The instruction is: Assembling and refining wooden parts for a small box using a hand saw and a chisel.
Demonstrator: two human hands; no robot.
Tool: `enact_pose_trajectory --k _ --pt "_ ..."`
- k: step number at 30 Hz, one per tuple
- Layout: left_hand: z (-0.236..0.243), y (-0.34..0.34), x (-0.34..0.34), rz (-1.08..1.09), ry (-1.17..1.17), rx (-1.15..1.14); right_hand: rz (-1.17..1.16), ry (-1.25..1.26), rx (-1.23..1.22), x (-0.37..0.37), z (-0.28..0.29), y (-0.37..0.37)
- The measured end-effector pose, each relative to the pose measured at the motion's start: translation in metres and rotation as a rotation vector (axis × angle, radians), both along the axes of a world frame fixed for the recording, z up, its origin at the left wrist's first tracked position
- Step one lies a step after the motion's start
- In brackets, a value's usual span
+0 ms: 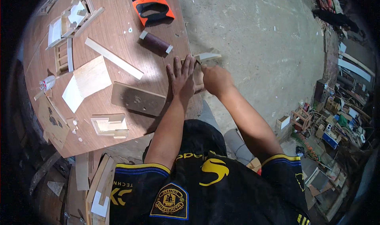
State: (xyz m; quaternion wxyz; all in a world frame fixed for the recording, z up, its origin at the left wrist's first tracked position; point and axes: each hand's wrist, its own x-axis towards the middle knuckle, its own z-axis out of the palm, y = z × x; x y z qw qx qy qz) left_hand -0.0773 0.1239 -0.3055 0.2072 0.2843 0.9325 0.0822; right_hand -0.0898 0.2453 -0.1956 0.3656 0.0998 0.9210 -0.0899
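My left hand (183, 76) lies with its fingers stretched out, pressing on a small brown wooden piece (199, 72) at the table's right edge. Close beside it, my right hand (215, 80) is closed in a fist against that piece; what it grips is hidden by the fingers. A thin pale wood strip (209, 56) sticks out past the edge, just beyond both hands. Left of my left wrist rests a brown wooden block (137, 99) with pits in its face. Above my left hand lies a dark maroon spool (156, 43) with pale ends.
An orange-handled saw (153, 9) lies at the table's far end. Leftward on the table (118, 62) are a wood slat (114, 58), a pale panel (88, 82), a small frame (110, 125) and a clear bottle (48, 82). Scrap and tools clutter the floor at right.
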Motion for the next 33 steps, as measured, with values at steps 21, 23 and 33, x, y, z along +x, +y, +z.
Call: enact_pose_trajectory --k 21,23,33 --pt "-0.003 -0.001 0.003 -0.005 0.151 -0.112 -0.139 -0.003 -0.024 0.008 0.0 -0.004" --pt "-0.005 -0.001 0.004 0.007 0.302 -0.137 -0.141 -0.017 -0.017 0.008 0.001 -0.004" --pt "-0.023 0.001 -0.009 -0.025 0.241 -0.126 -0.182 -0.04 -0.016 0.003 0.004 -0.002"
